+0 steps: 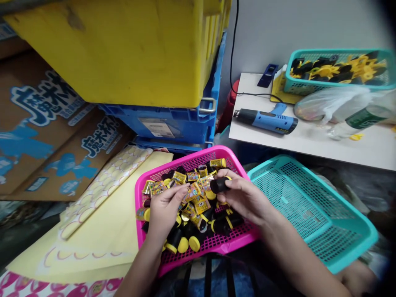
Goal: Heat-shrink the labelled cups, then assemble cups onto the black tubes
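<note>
In my right hand (244,194) is a small black cylinder with a yellow end (219,185), held between thumb and fingers above the pink basket (233,159). My left hand (167,206) is closed, thumb and forefinger together, over the basket's middle. Its fingertips meet a yellow printed sleeve (192,192); whether they grip it or something smaller, I cannot tell. Several black cylinders with yellow caps (175,240) lie in the basket, mixed with shiny printed sleeves (202,205). Some of the pile is hidden under my hands.
A turquoise basket (349,214) stands right of the pink one. Behind it, a white table (256,140) carries a blue heat gun (269,120), a bottle (359,121) and another turquoise basket (328,84) of black and yellow parts. Stacked crates (148,53) and cardboard boxes (40,136) stand left.
</note>
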Demonstrator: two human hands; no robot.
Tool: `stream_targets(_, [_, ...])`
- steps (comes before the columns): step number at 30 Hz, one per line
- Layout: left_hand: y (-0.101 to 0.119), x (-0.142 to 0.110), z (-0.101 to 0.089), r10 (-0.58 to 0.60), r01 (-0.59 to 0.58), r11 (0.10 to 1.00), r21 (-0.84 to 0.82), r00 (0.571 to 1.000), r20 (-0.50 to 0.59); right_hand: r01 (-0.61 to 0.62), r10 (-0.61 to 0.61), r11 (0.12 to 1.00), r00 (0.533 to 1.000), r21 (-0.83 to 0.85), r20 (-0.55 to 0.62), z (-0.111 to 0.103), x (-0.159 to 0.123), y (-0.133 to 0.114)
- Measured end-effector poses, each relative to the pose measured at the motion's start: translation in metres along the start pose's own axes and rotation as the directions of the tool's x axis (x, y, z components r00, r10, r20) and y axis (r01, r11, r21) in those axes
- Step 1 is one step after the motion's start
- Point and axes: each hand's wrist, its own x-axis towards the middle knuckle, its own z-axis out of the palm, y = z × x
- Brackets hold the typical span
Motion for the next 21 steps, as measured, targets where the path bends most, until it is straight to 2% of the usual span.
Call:
stream_targets(3, [0.0,-0.002,0.002,0.004,-0.002,1.0,-0.028,0.999,0.049,0.072,-0.071,0.976,0.997,-0.204,0.01,-0.001,0.0,-0.004])
stream_targets(6, [0.004,-0.003,0.004,0.006,-0.002,0.998,-0.055,0.997,0.075,0.091,-0.081,0.936,0.996,-0.34,0.043,-0.004,0.003,-0.003])
stream_targets(11, [0.006,-0.001,0.003,0.025,-0.02,0.999,-0.044,0.993,0.118,0.062,-0.039,0.909,0.997,-0.412,0.064,-0.007,0.006,0.001])
stream_targets(16, [0.002,0.002,0.002,-0.02,0.029,0.998,-0.058,0.99,0.14,0.088,-0.061,0.87,0.996,-0.484,0.072,-0.006,0.005,0.007])
stream_targets(19, [0.008,0.0,0.003,-0.06,0.077,0.993,-0.091,0.983,0.175,0.161,-0.166,0.821,0.985,-0.547,0.04,-0.003,0.005,0.015])
stream_targets(21, [0.016,-0.002,0.002,-0.092,0.123,0.985,-0.119,0.966,0.242,0.275,-0.289,0.755,0.954,-0.596,0.075,-0.001,0.004,0.021])
